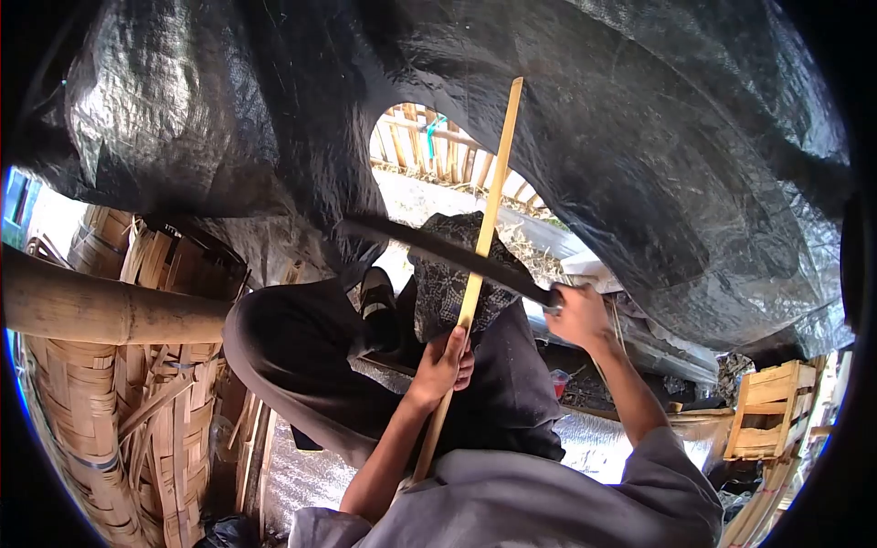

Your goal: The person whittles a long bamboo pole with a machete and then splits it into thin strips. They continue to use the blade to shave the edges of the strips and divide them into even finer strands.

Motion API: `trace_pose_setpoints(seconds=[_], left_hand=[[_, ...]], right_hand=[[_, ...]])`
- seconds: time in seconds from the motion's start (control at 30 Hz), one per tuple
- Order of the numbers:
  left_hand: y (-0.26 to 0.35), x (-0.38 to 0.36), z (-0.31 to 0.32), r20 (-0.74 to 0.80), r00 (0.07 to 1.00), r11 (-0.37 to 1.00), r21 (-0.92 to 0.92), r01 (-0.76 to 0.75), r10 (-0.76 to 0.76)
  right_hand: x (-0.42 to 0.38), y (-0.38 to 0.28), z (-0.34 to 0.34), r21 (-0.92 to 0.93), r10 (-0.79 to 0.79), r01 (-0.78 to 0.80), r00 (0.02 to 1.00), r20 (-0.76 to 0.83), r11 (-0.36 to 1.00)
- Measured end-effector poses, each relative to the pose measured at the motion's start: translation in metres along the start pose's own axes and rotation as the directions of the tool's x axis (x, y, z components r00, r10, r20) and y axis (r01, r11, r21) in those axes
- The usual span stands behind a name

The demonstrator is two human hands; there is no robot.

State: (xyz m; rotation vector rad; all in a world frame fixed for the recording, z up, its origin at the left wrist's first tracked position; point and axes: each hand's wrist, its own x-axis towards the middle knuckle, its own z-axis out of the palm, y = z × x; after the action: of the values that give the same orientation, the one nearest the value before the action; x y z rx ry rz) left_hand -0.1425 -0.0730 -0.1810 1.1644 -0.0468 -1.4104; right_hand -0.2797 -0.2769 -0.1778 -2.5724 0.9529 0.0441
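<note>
My left hand (442,369) is wrapped round the lower part of a long, pale bamboo strip (498,187). The strip slants up and away from my lap, its lower end against my waist. In my right hand (579,316) is the handle of a long, dark machete (416,239), its blade pointing left. The blade crosses the strip well above my left fingers. Behind the strip, a dark patterned cloth (440,297) lies over my raised knee.
A thick bamboo pole (114,309) juts in from the left, by tall woven bamboo baskets (78,416). Black plastic sheeting (658,137) hangs low overhead and in front. A small wooden crate (766,411) stands at the right. Beyond the sheeting is a slatted bamboo fence (466,163).
</note>
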Motion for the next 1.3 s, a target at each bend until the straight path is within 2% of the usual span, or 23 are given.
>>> trace_pose_setpoints(seconds=[0.03,0.07,0.13,0.17,0.23,0.3,0.37,0.43,0.5,0.6,0.73,0.8,0.93,1.0,1.1,1.3], left_hand=[[-0.001,0.004,0.0,-0.019,1.0,1.0,0.009,-0.014,0.014],[0.0,0.007,0.001,-0.015,1.0,1.0,0.011,-0.02,0.02],[0.004,0.013,0.003,-0.062,0.998,0.998,-0.053,-0.036,0.032],[0.004,0.018,0.002,-0.082,0.996,0.998,-0.047,-0.046,0.042],[0.012,0.025,0.0,-0.1,0.991,0.996,-0.011,-0.088,0.086],[0.022,0.029,0.001,-0.146,0.979,0.988,0.083,-0.134,0.145],[0.021,0.036,-0.003,-0.126,0.98,0.987,0.07,-0.144,0.152],[0.02,0.04,-0.005,-0.112,0.982,0.988,0.053,-0.145,0.15],[0.02,0.042,-0.004,-0.098,0.973,0.974,0.108,-0.2,0.21],[0.022,0.042,-0.002,-0.103,0.979,0.984,0.038,-0.172,0.175],[0.021,0.043,-0.006,-0.066,0.989,0.99,0.049,-0.129,0.132],[0.019,0.047,-0.008,-0.054,0.982,0.971,0.167,-0.168,0.179],[0.022,0.049,-0.007,-0.086,0.978,0.97,0.175,-0.171,0.188],[0.023,0.048,-0.009,-0.062,0.991,0.988,0.102,-0.114,0.121],[0.025,0.049,-0.01,-0.008,0.992,0.992,0.001,-0.128,0.128],[0.024,0.05,-0.009,-0.039,0.988,0.989,0.018,-0.148,0.149]], right_hand=[[0.009,0.002,0.011,-0.067,-0.099,0.095,0.994,-0.051,0.993],[0.021,-0.016,-0.002,-0.016,-0.077,0.078,0.995,0.057,0.997],[0.034,-0.033,-0.008,-0.06,-0.199,0.2,0.98,0.02,0.978],[0.041,-0.04,-0.01,-0.061,-0.2,0.2,0.98,0.012,0.978],[0.052,-0.05,-0.013,-0.088,-0.256,0.267,0.959,0.119,0.96],[0.054,-0.057,-0.014,-0.117,-0.268,0.283,0.955,0.129,0.952],[0.055,-0.059,-0.01,-0.162,-0.294,0.314,0.946,0.136,0.935],[0.053,-0.061,-0.009,-0.152,-0.282,0.304,0.947,0.152,0.94],[0.052,-0.062,-0.006,-0.115,-0.271,0.29,0.95,0.157,0.95],[0.049,-0.06,0.0,-0.071,-0.238,0.251,0.958,0.158,0.965],[0.046,-0.06,0.001,-0.059,-0.224,0.236,0.962,0.155,0.97],[0.048,-0.062,-0.002,-0.067,-0.219,0.235,0.958,0.188,0.97],[0.049,-0.063,-0.002,-0.059,-0.214,0.229,0.958,0.189,0.972],[0.047,-0.061,0.0,-0.047,-0.224,0.234,0.962,0.154,0.971],[0.046,-0.059,0.003,-0.005,-0.226,0.229,0.964,0.139,0.973],[0.042,-0.063,-0.001,-0.013,-0.213,0.217,0.968,0.136,0.976]])
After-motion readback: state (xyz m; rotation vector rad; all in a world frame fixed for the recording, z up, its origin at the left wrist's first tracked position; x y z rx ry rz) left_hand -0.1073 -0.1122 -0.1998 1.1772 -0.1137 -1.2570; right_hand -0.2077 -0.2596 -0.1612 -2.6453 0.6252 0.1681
